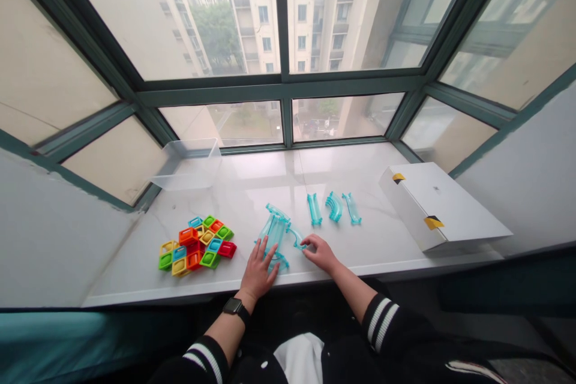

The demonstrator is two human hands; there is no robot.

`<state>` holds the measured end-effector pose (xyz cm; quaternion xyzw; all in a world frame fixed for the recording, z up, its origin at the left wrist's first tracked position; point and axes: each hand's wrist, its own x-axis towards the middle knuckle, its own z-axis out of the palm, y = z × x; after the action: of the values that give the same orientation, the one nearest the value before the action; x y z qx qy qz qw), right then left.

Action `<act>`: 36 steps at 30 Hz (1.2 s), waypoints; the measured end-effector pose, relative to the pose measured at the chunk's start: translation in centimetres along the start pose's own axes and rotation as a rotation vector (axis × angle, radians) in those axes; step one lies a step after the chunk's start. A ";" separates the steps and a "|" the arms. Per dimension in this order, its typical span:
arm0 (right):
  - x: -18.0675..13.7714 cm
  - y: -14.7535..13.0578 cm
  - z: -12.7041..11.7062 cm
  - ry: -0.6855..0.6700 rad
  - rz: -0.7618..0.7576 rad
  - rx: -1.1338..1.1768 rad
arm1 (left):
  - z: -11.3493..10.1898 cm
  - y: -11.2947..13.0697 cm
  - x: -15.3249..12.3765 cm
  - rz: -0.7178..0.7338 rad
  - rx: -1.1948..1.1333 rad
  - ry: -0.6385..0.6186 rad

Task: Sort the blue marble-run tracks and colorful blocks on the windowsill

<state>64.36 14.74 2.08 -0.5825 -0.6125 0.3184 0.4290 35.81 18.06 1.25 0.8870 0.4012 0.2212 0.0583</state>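
A small pile of clear teal plastic track pieces (274, 229) lies on the white sill in front of me. My left hand (258, 270) rests on the near left side of that pile, fingers spread. At the pile's right, my right hand (320, 254) pinches the end of a curved teal track piece (295, 236) between thumb and fingers. Farther right, three teal pieces lie apart in a row: a straight track piece (314, 210), a curved track piece (333, 207) and a slightly bent track piece (351, 209).
Colourful square plastic blocks (193, 246) are heaped at the left. Behind them a clear plastic bin (191, 168) stands by the window. A white box (443, 204) with black-and-yellow tabs occupies the right end of the sill (342, 252). Window frames enclose the back and sides.
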 end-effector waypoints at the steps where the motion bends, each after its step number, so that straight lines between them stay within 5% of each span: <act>1: 0.2 0.0 -0.5 -0.018 0.051 0.058 | 0.0 0.0 0.0 -0.004 0.001 0.000; 7: -0.2 -0.8 -2.7 -0.077 0.226 0.330 | 0.1 0.1 0.1 -0.004 0.002 0.030; 17: -2.1 -4.0 -4.6 -0.074 0.067 0.193 | -0.5 0.4 0.0 -0.032 -0.006 0.120; 21: -2.5 -5.2 -5.4 -0.024 -0.011 0.122 | -3.0 4.0 1.8 -0.022 -0.141 0.194; 26: -2.8 -6.2 -6.2 0.034 -0.085 0.014 | -5.1 10.3 5.5 -0.012 -0.498 0.065; 36: -2.9 -5.3 -9.0 0.172 -0.088 -0.161 | -1.2 13.8 9.1 -0.064 -0.879 -0.041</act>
<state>69.96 10.23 10.21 -0.6128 -0.6219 0.1981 0.4455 49.97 15.41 9.35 0.7693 0.2953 0.3510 0.4448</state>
